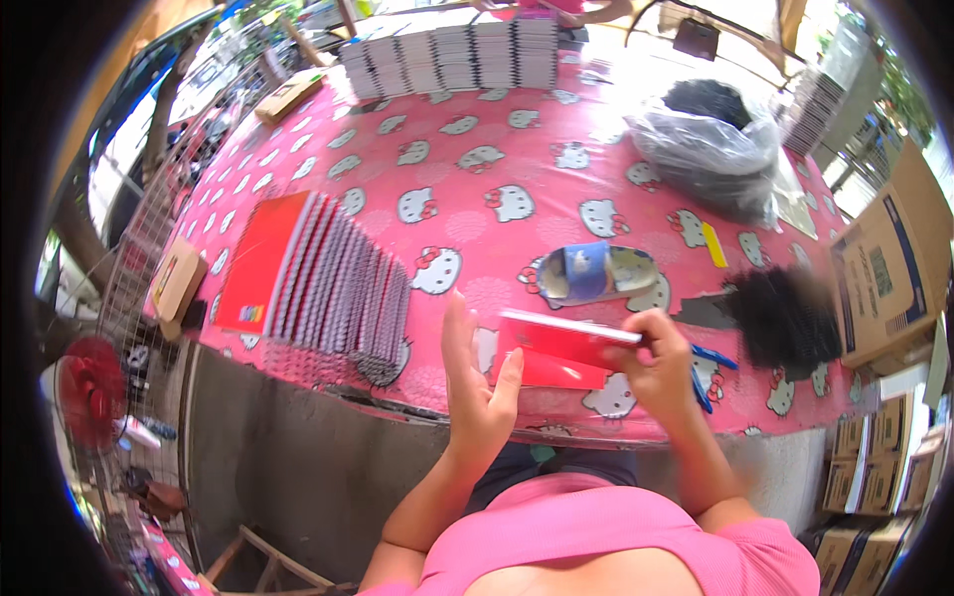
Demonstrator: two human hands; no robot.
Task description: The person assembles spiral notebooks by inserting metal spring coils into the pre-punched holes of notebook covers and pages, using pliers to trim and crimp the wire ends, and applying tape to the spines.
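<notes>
My right hand [658,363] pinches the right end of a red notebook [571,343], tilted up just over the near edge of the table so its pale page edge shows along the top. My left hand [477,382] is at its left end, fingers stretched upward, the thumb beside the red cover; whether the thumb touches it I cannot tell. Below it shows another red flat surface [561,373], perhaps part of the same notebook. Just right of my right hand lies a blue-handled tool [708,375], its head hidden. Beyond the notebook rests a blue-strapped slipper [594,273].
Red spiral notebooks [263,258] are stacked at the left. A pile of black wire-like coils [785,318] lies at right, near a cardboard box [894,263]. Farther back are a plastic bag [711,149] of black material and tall notebook stacks [452,58], with a person in pink behind.
</notes>
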